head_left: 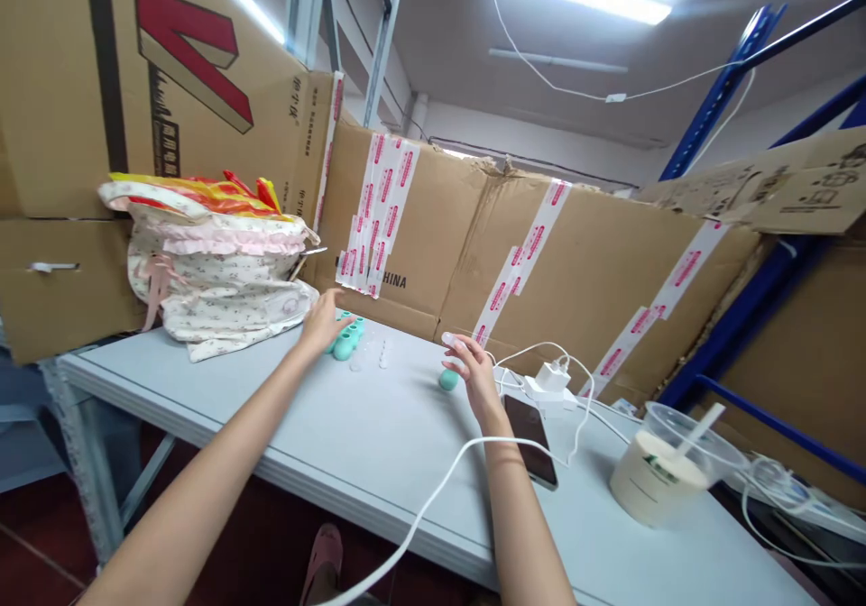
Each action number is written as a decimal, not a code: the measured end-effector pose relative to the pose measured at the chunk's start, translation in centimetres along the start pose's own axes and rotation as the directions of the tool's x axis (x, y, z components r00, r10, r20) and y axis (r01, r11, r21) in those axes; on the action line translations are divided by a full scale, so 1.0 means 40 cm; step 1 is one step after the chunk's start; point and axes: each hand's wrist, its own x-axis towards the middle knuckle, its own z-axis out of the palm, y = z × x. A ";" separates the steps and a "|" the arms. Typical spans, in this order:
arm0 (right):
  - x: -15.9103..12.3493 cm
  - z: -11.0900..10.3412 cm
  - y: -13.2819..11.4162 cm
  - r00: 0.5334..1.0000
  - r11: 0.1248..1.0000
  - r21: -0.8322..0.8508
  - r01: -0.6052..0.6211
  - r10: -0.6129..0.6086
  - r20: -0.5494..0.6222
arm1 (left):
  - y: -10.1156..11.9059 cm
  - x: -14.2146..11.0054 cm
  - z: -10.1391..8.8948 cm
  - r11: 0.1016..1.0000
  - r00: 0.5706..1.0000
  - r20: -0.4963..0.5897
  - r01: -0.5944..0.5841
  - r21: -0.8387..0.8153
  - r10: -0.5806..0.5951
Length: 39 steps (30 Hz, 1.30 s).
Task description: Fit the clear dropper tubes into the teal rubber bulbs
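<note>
My left hand is at the back left of the table, thumb and fingers apart, with nothing seen between them. Right beside its thumb stands a teal piece with several rounded cups; whether they touch, I cannot tell. My right hand is raised over the table and pinches a small translucent whitish piece at its fingertips. Just below these fingers sits a small teal round piece. Between the hands lies a short row of small clear pieces, with other faint clear bits near it.
A phone lies right of my right forearm. Behind it are a white charger and cables; one white cable crosses my forearm. A lidded drink cup stands at right, a floral cloth bag at left. Cardboard walls the back.
</note>
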 end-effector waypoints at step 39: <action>0.017 -0.019 0.026 0.994 0.986 -0.125 0.107 -0.111 -0.022 | 0.263 -0.108 0.189 0.857 0.800 0.325 -0.418 -0.300 0.504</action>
